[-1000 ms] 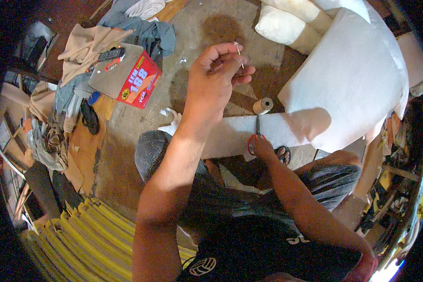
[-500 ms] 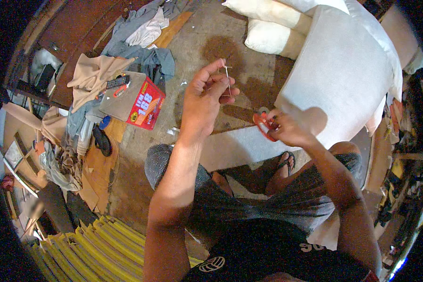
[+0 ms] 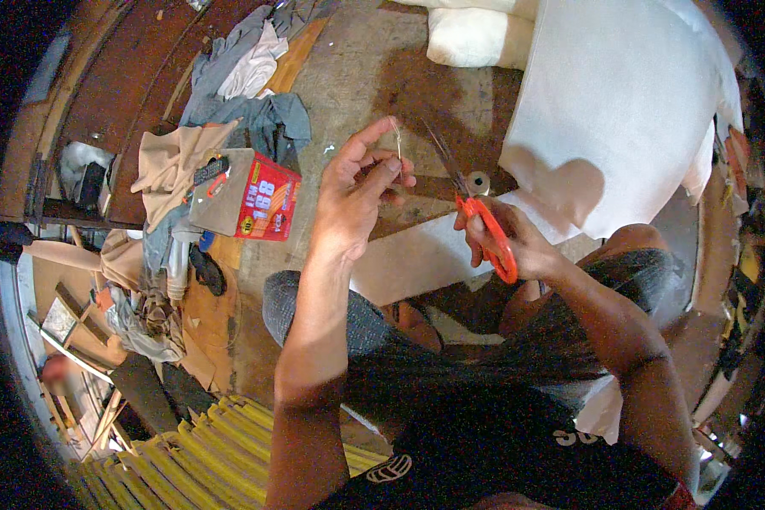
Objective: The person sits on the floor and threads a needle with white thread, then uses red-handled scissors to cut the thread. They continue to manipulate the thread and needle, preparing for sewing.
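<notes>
My left hand (image 3: 348, 195) is raised in front of me, pinching a thin pale strand (image 3: 399, 140) that looks like thread between thumb and fingers. Whether a needle is part of it is too small to tell. To its right, my right hand (image 3: 529, 245) grips a pair of scissors (image 3: 499, 236) by the orange-red handles. Their dark blades point up and to the left, near the left fingertips but apart from the strand. Just beyond the scissors' pivot stands a small round spool (image 3: 478, 182) with a dark centre.
A large white upholstered piece (image 3: 603, 110) fills the right, with a white cushion (image 3: 467, 38) beyond it. On the left are a red-printed box (image 3: 268, 200) carrying a remote control (image 3: 211, 171), heaped cloths (image 3: 272, 119) and a dark sandal (image 3: 206, 270). Yellow slats (image 3: 204, 459) lie lower left.
The scissors have come up from low on the right and turned, so their blades now point toward the left hand. My left hand keeps its pinch and has shifted slightly left.
</notes>
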A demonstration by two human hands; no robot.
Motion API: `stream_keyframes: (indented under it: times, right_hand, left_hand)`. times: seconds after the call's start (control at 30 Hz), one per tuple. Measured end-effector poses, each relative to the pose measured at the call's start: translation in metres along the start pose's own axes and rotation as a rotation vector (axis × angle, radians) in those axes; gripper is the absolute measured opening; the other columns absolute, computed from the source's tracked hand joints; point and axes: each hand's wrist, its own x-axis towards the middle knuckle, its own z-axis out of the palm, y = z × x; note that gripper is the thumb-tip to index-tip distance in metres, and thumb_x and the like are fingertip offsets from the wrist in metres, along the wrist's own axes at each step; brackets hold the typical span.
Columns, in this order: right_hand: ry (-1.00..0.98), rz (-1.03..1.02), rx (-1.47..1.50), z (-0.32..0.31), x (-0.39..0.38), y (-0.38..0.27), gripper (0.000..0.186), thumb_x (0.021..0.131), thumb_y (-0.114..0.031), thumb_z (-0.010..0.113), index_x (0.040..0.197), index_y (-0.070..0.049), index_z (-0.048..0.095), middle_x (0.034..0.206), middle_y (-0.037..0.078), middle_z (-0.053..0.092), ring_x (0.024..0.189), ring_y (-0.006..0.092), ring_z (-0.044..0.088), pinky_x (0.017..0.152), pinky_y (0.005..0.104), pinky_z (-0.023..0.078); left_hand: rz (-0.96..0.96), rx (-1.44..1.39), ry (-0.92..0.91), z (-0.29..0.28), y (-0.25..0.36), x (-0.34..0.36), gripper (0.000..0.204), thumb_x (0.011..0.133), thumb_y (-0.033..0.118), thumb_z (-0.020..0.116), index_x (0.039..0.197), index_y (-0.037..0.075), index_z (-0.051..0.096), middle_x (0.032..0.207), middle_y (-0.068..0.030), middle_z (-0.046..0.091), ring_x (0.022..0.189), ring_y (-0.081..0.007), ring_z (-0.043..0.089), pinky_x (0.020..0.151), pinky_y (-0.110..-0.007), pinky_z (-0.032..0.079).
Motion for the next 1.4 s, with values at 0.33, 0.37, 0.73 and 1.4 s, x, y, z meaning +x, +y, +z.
stream_keyframes:
  times: [0.33,0.37,0.73,1.4]
  right_hand:
    - [-0.126,-0.032,-0.068,0.002,-0.007,-0.012,0.035,0.094,-0.036,0.066,0.107,-0.004,0.059,0.088,0.001,0.059,0.074,0.0103,0.056,0.064,0.0277,0.049]
    - [-0.127,-0.069,-0.067,0.002,-0.006,-0.012,0.040,0.093,-0.041,0.066,0.106,-0.004,0.059,0.087,0.001,0.058,0.071,0.0106,0.055,0.060,0.0279,0.050]
    - [-0.052,-0.077,-0.022,0.007,-0.006,-0.005,0.027,0.095,-0.030,0.064,0.106,-0.005,0.059,0.084,-0.001,0.057,0.071,0.0080,0.052,0.059,0.0255,0.046]
    - [0.302,-0.152,-1.050,-0.005,-0.004,-0.023,0.054,0.083,-0.041,0.070,0.119,-0.004,0.056,0.106,0.022,0.065,0.089,0.0401,0.067,0.074,0.0462,0.055]
  left_hand:
    - [0.030,0.072,-0.073,0.004,-0.008,-0.001,0.049,0.095,0.001,0.054,0.142,0.011,0.046,0.097,-0.0050,0.064,0.086,-0.0144,0.063,0.069,-0.027,0.050]
    - [0.022,0.092,-0.080,0.005,-0.007,-0.002,0.049,0.095,0.001,0.054,0.143,0.011,0.045,0.096,-0.0050,0.064,0.085,-0.0142,0.062,0.069,-0.027,0.051]
    - [-0.031,-0.048,-0.094,0.021,-0.008,-0.007,0.058,0.095,0.003,0.057,0.148,0.011,0.036,0.094,-0.0066,0.063,0.083,-0.0143,0.064,0.066,-0.026,0.054]
    - [-0.077,-0.269,-0.045,0.014,-0.017,-0.003,0.029,0.095,0.003,0.058,0.123,0.006,0.058,0.097,-0.0065,0.065,0.084,-0.0177,0.067,0.067,-0.028,0.054]
